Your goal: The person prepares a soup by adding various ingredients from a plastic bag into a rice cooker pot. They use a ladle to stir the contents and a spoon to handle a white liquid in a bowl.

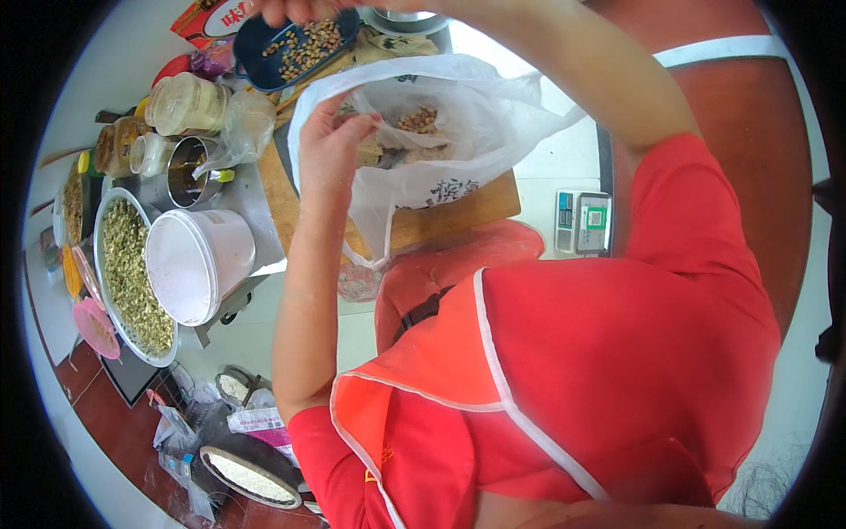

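Observation:
My left hand (334,142) grips the rim of a white plastic bag (476,159) that bears printed writing. The bag gapes open on a wooden board (456,217). Inside it, reddish-brown nuts (418,120), apparently peanuts, show through a clear inner bag. My right hand (301,9) reaches across the top of the view over a dark blue tray (254,63). More nuts (310,51) are spread in that tray. The upper edge of the picture cuts off part of the right hand, so whether its fingers hold anything is hidden.
Left of the board stand a white plastic bucket (177,268), a metal pot (188,185), lidded jars (187,104) and a large bowl of chopped greens (135,278). A digital scale (583,221) lies beyond the board's right side. Flour containers (251,477) sit lower left.

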`<state>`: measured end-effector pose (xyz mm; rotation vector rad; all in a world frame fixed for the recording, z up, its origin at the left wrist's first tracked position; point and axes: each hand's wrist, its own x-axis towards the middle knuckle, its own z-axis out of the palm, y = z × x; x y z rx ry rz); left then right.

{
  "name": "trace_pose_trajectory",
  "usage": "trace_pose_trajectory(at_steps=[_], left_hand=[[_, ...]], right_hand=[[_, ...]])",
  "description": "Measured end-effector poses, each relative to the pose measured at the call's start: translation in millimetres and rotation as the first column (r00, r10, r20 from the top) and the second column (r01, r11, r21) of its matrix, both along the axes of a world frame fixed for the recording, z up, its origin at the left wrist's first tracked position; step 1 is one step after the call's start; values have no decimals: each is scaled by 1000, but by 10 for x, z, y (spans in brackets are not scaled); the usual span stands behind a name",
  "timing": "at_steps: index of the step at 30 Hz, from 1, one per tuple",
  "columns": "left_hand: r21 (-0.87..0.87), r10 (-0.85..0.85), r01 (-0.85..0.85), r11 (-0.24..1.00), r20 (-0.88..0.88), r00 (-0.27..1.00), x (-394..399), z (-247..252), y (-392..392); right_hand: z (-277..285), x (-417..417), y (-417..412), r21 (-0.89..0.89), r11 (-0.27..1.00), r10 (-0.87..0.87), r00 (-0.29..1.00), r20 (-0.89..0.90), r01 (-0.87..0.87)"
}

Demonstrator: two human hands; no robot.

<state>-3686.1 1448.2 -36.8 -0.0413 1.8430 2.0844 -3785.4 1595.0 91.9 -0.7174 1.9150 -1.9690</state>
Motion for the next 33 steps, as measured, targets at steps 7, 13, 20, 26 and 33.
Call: trace_pose_trajectory(at_steps=[7,13,20,26,33], left_hand=[[-46,-46,36,998,-243,969,37,101,118],[-234,-57,20,972,-153,987,226,76,-10],[-198,-109,80,977,-136,985,323,91,206],[-225,-25,-8,974,-143,989,343,62,190],[-403,-97,-5,915,-233,968,340,120,151]], right_hand=[[-1054,1046,490,653,680,21,882,-471,333],[-1598,1118,533,659,649,-186,919,-347,380],[-2337,835,383,860,453,143,933,-330,235],[-2329,875,462,804,588,-3,994,-112,92],[-2285,699,501,860,510,110,993,-40,-22]])
